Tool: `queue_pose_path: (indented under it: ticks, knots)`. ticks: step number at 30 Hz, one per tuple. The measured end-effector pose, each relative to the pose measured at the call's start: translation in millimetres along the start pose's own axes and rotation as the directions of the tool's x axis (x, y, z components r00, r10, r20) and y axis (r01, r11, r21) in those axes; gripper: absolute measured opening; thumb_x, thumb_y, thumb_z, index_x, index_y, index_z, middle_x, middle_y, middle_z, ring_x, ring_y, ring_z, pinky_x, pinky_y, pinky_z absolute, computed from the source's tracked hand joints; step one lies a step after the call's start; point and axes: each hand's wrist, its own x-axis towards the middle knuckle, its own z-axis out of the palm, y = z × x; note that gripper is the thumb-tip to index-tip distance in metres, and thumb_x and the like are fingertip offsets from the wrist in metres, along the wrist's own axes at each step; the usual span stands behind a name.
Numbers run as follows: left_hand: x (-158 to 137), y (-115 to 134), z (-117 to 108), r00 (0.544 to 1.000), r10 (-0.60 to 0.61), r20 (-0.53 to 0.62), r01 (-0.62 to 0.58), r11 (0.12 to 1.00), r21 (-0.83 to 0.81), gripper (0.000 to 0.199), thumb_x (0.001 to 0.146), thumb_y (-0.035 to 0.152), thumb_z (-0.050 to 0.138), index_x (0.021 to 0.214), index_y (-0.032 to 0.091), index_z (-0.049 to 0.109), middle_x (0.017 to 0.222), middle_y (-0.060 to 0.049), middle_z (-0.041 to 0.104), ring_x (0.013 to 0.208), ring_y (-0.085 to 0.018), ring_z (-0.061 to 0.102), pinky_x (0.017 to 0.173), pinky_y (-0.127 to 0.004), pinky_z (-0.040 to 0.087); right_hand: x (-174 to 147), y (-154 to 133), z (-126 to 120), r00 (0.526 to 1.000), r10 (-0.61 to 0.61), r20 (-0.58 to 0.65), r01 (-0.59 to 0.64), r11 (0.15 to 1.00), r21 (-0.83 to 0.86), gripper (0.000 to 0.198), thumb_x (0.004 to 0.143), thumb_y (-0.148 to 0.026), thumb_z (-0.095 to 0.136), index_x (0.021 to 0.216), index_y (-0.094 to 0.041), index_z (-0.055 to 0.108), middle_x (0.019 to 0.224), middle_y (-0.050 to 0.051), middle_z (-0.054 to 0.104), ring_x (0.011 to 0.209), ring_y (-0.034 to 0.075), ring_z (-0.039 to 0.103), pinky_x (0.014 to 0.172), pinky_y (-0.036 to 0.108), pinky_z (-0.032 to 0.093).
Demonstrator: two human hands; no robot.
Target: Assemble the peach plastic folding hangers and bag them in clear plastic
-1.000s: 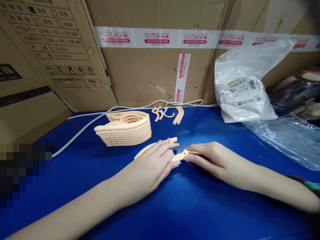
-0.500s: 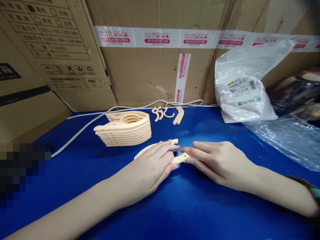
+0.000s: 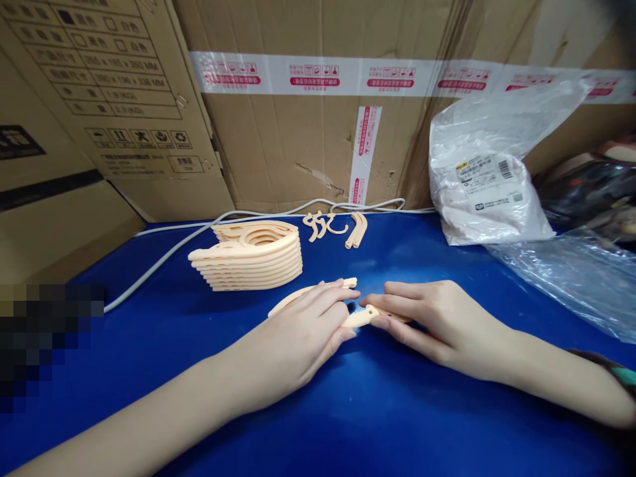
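Note:
Low over the blue table, my left hand [image 3: 311,331] is closed on a cream plastic folding-hanger piece [image 3: 358,319], its thumb and fingers around one end. A curved cream hanger arm [image 3: 291,300] lies partly under the same hand, its notched tip showing past the fingers. From the other side, my right hand [image 3: 437,324] pinches the hanger piece at its other end, near a jointed spot with a round hole. Part of the piece is hidden under the right fingers. The fingertips of both hands are close together but apart.
A stack of folded cream hangers [image 3: 251,268] stands left of my hands. Behind lie several loose hooks [image 3: 338,228] and short curved arms [image 3: 356,230]. A grey cable [image 3: 163,265] runs along the back by cardboard boxes [image 3: 298,146]. At right sits a white plastic bag [image 3: 489,192].
The view has shifted very slightly. A little more of the hanger piece shows beneath my right fingers; both hands keep nearly the same grip.

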Motion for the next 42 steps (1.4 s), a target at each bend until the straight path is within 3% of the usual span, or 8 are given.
queue_pose_path:
  ticks: [7, 18, 24, 29, 33, 36, 39, 42]
  knots:
    - [1, 1, -2, 1.0, -0.01, 0.008, 0.01, 1.0, -0.012, 0.038, 0.104, 0.026, 0.028, 0.128, 0.01, 0.053, 0.141, -0.014, 0.052, 0.138, -0.024, 0.04, 0.114, -0.046, 0.037, 1, -1, -3, 0.997, 0.04, 0.062, -0.05, 0.987, 0.155, 0.035, 0.102, -0.033, 0.036, 0.101, -0.017, 0.067, 0.08, 0.002, 0.06, 0.068, 0.013, 0.057, 0.063, 0.024, 0.038]
    - [1, 1, -1, 1.0, 0.017, -0.013, -0.017, 0.999, -0.039, 0.037, 0.104, 0.026, 0.03, 0.13, 0.011, 0.051, 0.138, -0.015, 0.055, 0.136, -0.024, 0.043, 0.114, -0.044, 0.038, -1, 0, 1, 0.996, -0.072, -0.046, 0.069, 0.996, -0.059, 0.031, 0.099, -0.028, 0.041, 0.084, -0.016, 0.066, 0.068, -0.001, 0.053, 0.055, 0.009, 0.048, 0.053, 0.024, 0.031]
    - [2, 1, -2, 0.999, 0.029, -0.038, -0.031, 0.999, -0.035, 0.037, 0.104, 0.025, 0.031, 0.13, 0.01, 0.051, 0.137, -0.015, 0.056, 0.135, -0.024, 0.045, 0.113, -0.042, 0.039, -1, -2, 0, 0.986, -0.127, -0.109, 0.105, 0.977, -0.184, 0.03, 0.099, -0.027, 0.042, 0.086, -0.018, 0.067, 0.066, -0.001, 0.05, 0.054, 0.009, 0.046, 0.053, 0.024, 0.031]
    - [2, 4, -6, 0.999, 0.022, 0.03, -0.019, 0.997, -0.074, 0.031, 0.103, 0.023, 0.032, 0.116, 0.015, 0.058, 0.137, -0.014, 0.056, 0.138, -0.024, 0.041, 0.115, -0.045, 0.035, -1, 3, -1, 0.982, -0.166, -0.091, 0.152, 0.978, -0.14, 0.026, 0.097, -0.028, 0.045, 0.09, -0.018, 0.069, 0.065, -0.002, 0.051, 0.054, 0.01, 0.044, 0.054, 0.025, 0.03]
    - [2, 5, -11, 0.993, -0.031, 0.114, 0.051, 0.983, -0.179, 0.028, 0.1, 0.04, 0.042, 0.103, 0.018, 0.059, 0.139, -0.013, 0.054, 0.141, -0.027, 0.035, 0.117, -0.053, 0.027, -1, 7, -3, 0.968, -0.243, -0.06, 0.238, 0.968, -0.077, 0.038, 0.095, -0.042, 0.048, 0.067, -0.018, 0.06, 0.058, -0.002, 0.048, 0.053, 0.011, 0.041, 0.055, 0.027, 0.027]
    - [0, 2, -13, 0.992, -0.085, 0.092, 0.106, 0.96, -0.259, 0.037, 0.097, 0.051, 0.042, 0.11, 0.02, 0.057, 0.146, -0.012, 0.047, 0.142, -0.028, 0.032, 0.114, -0.051, 0.031, 0, 4, -5, 0.959, -0.277, -0.057, 0.279, 0.96, 0.03, 0.052, 0.093, -0.056, 0.047, 0.055, -0.019, 0.046, 0.053, -0.004, 0.042, 0.052, 0.011, 0.036, 0.055, 0.029, 0.024]
    - [-1, -3, -13, 0.989, -0.124, 0.082, 0.142, 0.948, -0.285, 0.032, 0.1, 0.042, 0.04, 0.119, 0.021, 0.054, 0.151, -0.011, 0.041, 0.142, -0.025, 0.032, 0.113, -0.047, 0.035, 0, 0, -9, 0.968, -0.251, -0.024, 0.252, 0.965, 0.071, 0.054, 0.088, -0.061, 0.052, 0.056, -0.019, 0.043, 0.057, -0.004, 0.042, 0.056, 0.011, 0.037, 0.06, 0.03, 0.024]
    - [0, -7, -11, 0.986, -0.154, 0.068, 0.168, 0.936, -0.311, 0.026, 0.098, 0.03, 0.045, 0.121, 0.022, 0.053, 0.151, -0.01, 0.039, 0.14, -0.023, 0.037, 0.114, -0.044, 0.035, 1, -2, -14, 0.975, -0.215, 0.047, 0.212, 0.975, 0.058, 0.047, 0.086, -0.056, 0.059, 0.061, -0.018, 0.048, 0.064, -0.003, 0.046, 0.064, 0.013, 0.04, 0.066, 0.031, 0.027]
